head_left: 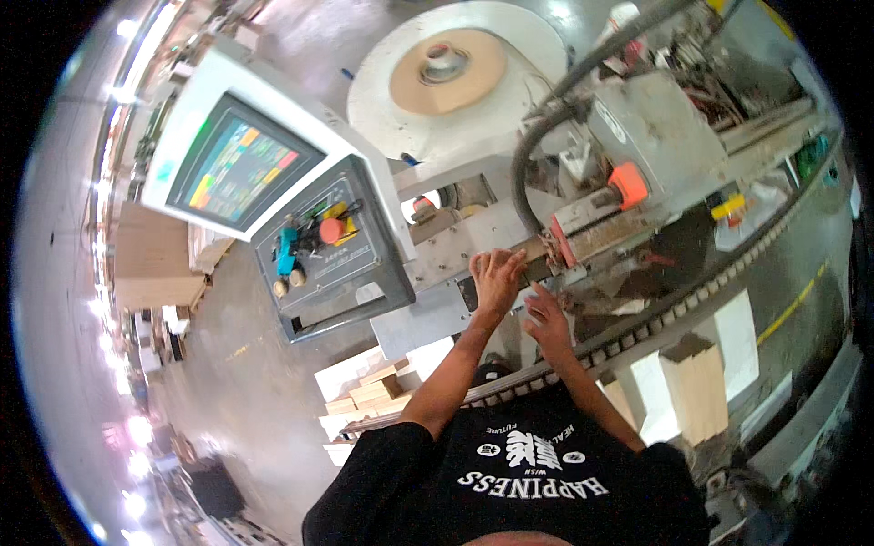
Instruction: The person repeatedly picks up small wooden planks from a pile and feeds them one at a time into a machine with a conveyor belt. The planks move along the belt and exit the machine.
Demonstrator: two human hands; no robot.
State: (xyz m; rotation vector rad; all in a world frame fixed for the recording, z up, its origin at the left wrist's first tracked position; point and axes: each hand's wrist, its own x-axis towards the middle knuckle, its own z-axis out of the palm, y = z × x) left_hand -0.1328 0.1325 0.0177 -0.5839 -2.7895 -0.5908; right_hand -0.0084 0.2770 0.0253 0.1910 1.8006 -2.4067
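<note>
My left hand (497, 278) rests at the front of the machine's grey metal bed (446, 264), beside the red-edged guard. Its fingers are spread and bent, with the tips against the bed near a narrow tan strip (535, 256). Just to the right and nearer to me is my right hand (549, 325), its fingers apart and lightly curled. One raised finger comes close to my left fingertips. I see nothing held in either hand, though the spot between them is small and partly hidden. Behind the bed, a roll of tan edge banding (473, 82) lies on a round white disc (373, 96).
At left stands a control panel with a lit touchscreen (244, 162) and a red knob (331, 231). A thick black hose (526, 173) curves down beside an orange part (628, 185). A ridged conveyor track (655, 329) crosses before me. Boards (373, 393) lie below on the left, others (696, 391) on the right.
</note>
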